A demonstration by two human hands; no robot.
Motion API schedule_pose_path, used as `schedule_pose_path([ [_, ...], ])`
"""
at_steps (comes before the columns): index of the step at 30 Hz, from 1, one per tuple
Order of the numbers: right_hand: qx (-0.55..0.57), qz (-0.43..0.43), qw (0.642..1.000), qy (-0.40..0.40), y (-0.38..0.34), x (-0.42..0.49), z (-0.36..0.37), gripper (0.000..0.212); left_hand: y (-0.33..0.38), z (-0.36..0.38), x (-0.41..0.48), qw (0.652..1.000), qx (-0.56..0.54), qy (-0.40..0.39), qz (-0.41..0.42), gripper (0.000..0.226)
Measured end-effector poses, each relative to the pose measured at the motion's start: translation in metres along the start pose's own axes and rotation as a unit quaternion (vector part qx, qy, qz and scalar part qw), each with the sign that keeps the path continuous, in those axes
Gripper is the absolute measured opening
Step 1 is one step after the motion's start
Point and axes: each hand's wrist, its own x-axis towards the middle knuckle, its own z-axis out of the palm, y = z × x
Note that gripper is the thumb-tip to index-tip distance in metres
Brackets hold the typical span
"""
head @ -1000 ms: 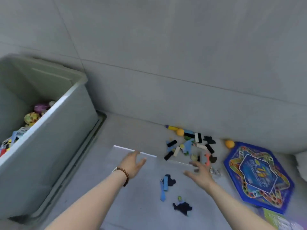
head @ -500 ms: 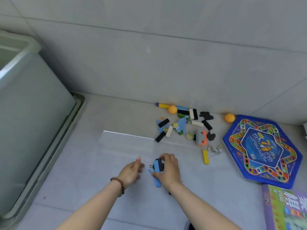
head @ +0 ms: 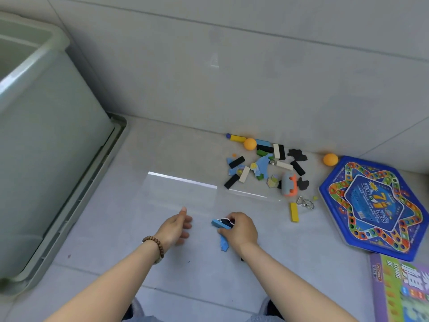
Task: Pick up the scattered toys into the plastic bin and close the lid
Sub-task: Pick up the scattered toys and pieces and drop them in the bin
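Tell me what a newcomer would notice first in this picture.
First, the blue hexagonal game board on the floor at right, then the scatter of small toy blocks by the wall. At centre, the right hand holds blue and black toy pieces; the large plastic bin stands left.

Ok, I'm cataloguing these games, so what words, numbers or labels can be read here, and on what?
"7": large yellow numeral at the centre of the hexagonal blue game board; print around it too blurred.
On the purple and green box: large characters and small letters, blurred, cut off, unreadable.
No readable text on the plastic bin or the scattered toys.
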Motion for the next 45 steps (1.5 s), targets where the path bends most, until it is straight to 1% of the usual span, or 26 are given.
schedule_pose_path([
  [4, -0.008, 0.027, 1.0, 0.007, -0.006, -0.002, -0.006, 0.014, 0.0, 0.0, -0.003, 0.998, -0.044, -0.015, -0.032, 0.055],
  [5, 0.023, 0.039, 0.999, 0.007, -0.007, -0.001, -0.008, 0.022, 0.003, 0.001, -0.006, 0.996, -0.07, -0.028, -0.044, 0.055],
  [6, 0.077, 0.048, 0.996, -0.001, -0.007, 0.0, -0.01, 0.03, 0.005, 0.003, -0.008, 0.993, -0.096, -0.042, -0.055, 0.055],
  [7, 0.146, 0.05, 0.988, -0.019, -0.01, 0.001, -0.012, 0.033, 0.007, 0.005, -0.011, 0.989, -0.121, -0.06, -0.064, 0.055],
  [8, 0.21, 0.037, 0.976, -0.046, -0.014, -0.001, -0.016, 0.031, 0.01, 0.008, -0.013, 0.982, -0.152, -0.085, -0.071, 0.055],
  [9, 0.253, 0.012, 0.964, -0.085, -0.02, -0.005, -0.019, 0.024, 0.012, 0.01, -0.015, 0.972, -0.19, -0.114, -0.077, 0.055],
  [10, 0.269, -0.015, 0.954, -0.132, -0.025, -0.01, -0.024, 0.02, 0.014, 0.013, -0.017, 0.958, -0.232, -0.144, -0.084, 0.054],
  [11, 0.27, -0.04, 0.946, -0.172, -0.029, -0.014, -0.029, 0.024, 0.017, 0.015, -0.019, 0.942, -0.273, -0.171, -0.091, 0.053],
  [12, 0.261, -0.059, 0.945, -0.186, -0.03, -0.016, -0.034, 0.029, 0.02, 0.016, -0.02, 0.928, -0.308, -0.187, -0.095, 0.055],
  [13, 0.247, -0.068, 0.952, -0.169, -0.028, -0.015, -0.038, 0.032, 0.022, 0.017, -0.02, 0.919, -0.332, -0.192, -0.096, 0.053],
  [14, 0.228, -0.067, 0.962, -0.133, -0.023, -0.012, -0.041, 0.033, 0.024, 0.018, -0.021, 0.918, -0.34, -0.182, -0.092, 0.048],
  [16, 0.183, -0.05, 0.979, -0.068, -0.007, -0.005, -0.043, 0.032, 0.023, 0.017, -0.02, 0.936, -0.317, -0.138, -0.07, 0.036],
  [18, 0.14, -0.032, 0.988, -0.058, 0.006, -0.004, -0.031, 0.034, 0.017, 0.015, -0.017, 0.956, -0.274, -0.093, -0.054, 0.028],
  [20, 0.106, -0.021, 0.993, -0.048, 0.012, -0.009, -0.012, 0.036, 0.009, 0.012, -0.015, 0.964, -0.253, -0.069, -0.045, 0.025],
  [23, 0.059, -0.014, 0.998, 0.013, 0.009, -0.017, 0.008, 0.027, 0.001, 0.006, -0.013, 0.969, -0.239, -0.042, -0.04, 0.024],
  [26, 0.054, 0.01, 0.998, 0.044, 0.003, -0.019, 0.013, 0.022, -0.001, -0.001, -0.012, 0.968, -0.244, -0.034, -0.043, 0.024],
  [30, 0.071, 0.053, 0.995, 0.047, -0.002, -0.017, 0.016, 0.016, -0.008, -0.005, -0.013, 0.972, -0.229, -0.034, -0.048, 0.023],
  [35, 0.061, 0.05, 0.996, 0.05, -0.002, -0.02, 0.014, 0.014, -0.008, -0.006, -0.012, 0.968, -0.242, -0.032, -0.059, 0.027],
  [37, 0.087, 0.058, 0.994, 0.044, -0.002, -0.021, 0.013, 0.013, -0.007, -0.005, -0.012, 0.966, -0.247, -0.037, -0.069, 0.03],
  [38, 0.121, 0.065, 0.99, 0.038, -0.003, -0.02, 0.01, 0.012, -0.006, -0.004, -0.012, 0.965, -0.246, -0.041, -0.076, 0.033],
  [40, 0.225, 0.064, 0.972, 0.02, -0.009, -0.019, 0.004, 0.01, -0.003, -0.001, -0.014, 0.963, -0.248, -0.054, -0.092, 0.04],
  [42, 0.321, 0.041, 0.946, -0.02, -0.02, -0.024, -0.002, 0.01, -0.001, 0.002, -0.015, 0.956, -0.263, -0.08, -0.105, 0.048],
  [43, 0.35, 0.027, 0.935, -0.047, -0.026, -0.027, -0.005, 0.01, 0.0, 0.005, -0.016, 0.951, -0.273, -0.097, -0.106, 0.051],
  [45, 0.355, -0.007, 0.93, -0.094, -0.033, -0.031, -0.008, 0.006, 0.004, 0.009, -0.017, 0.943, -0.289, -0.13, -0.1, 0.052],
])
